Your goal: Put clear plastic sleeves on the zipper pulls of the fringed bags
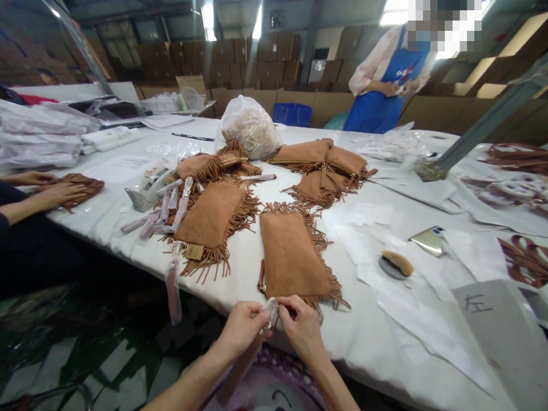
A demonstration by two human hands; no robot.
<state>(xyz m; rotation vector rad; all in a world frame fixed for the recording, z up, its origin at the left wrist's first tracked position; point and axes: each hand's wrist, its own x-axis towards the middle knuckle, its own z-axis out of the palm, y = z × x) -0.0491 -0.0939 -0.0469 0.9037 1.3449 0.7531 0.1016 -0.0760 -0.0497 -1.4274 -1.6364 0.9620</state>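
At the table's front edge my left hand [245, 326] is closed on a plastic-wrapped strap [270, 311], whose brown length hangs down toward my lap. My right hand [299, 324] pinches at the strap's wrapped end, thumb and finger together. Just beyond both hands a brown fringed suede pouch [293, 254] lies flat, fringe along its far and right sides. Left of it rests another fringed pouch [212, 214] with a small tan tag [194, 252]. Beside that pouch are several plastic-wrapped straps [173, 285], one drooping over the edge.
A tape dispenser [149, 191] stands left; a bulging plastic bag [250, 125] and more fringed pouches [323, 157] lie behind. Right are a wooden-backed brush [397, 264], a phone [429, 241] and a grey machine [500, 331]. Another person's hands [60, 193] work at left; a person in a blue apron [387, 85] stands beyond.
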